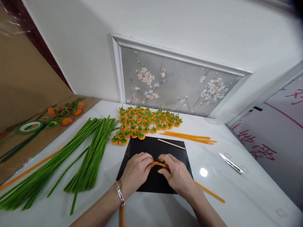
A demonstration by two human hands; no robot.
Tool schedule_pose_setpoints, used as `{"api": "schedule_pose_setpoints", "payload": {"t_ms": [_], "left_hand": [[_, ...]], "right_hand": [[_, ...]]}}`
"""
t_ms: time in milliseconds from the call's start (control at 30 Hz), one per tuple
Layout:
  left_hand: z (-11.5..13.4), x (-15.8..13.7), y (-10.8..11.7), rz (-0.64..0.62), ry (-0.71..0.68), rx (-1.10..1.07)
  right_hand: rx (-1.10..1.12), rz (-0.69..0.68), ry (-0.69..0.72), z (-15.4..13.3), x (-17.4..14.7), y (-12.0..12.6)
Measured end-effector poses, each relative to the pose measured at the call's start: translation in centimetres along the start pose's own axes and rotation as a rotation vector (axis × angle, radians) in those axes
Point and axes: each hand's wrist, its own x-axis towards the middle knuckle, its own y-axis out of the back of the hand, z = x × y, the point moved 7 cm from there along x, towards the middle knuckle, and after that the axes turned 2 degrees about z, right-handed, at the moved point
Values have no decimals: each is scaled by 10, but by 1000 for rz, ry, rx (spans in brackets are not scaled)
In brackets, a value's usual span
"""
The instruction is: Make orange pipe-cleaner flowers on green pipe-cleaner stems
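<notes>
Many green fuzzy sticks (78, 154) wait unused at 9 o'clock | lots of little orange flowers (144, 121) sit finished at 12 o'clock | left hand (136, 171) and right hand (176, 175) both pinch one orange fuzzy stick (160, 164) over the black mat (142, 148), looks just started | spare orange sticks (189, 137) at 1 o'clock

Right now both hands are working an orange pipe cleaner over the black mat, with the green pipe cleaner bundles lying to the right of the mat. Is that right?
Not quite. In the head view the green pipe cleaner bundles lie to the left of the black mat, not the right. The rest holds: left hand and right hand work an orange pipe cleaner over it.
</notes>
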Motion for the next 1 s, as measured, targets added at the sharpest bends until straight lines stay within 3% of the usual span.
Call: {"api": "schedule_pose_setpoints", "payload": {"t_ms": [133,233,533,767,1000], "left_hand": [[3,0,-1,-29,-3,21],[2,0,0,-30,-18,52],[-7,-1,5,18,17,50],[4,-1,0,2,-19,27],[-10,-1,2,-32,107,32]], "right_hand": [[-261,102,146,-13,1,-4],[-322,163,190,-14,0,-1],[-273,53,87,-5,0,-1],[-398,147,215,-20,0,-5],[-436,262,56,12,-3,22]]}}
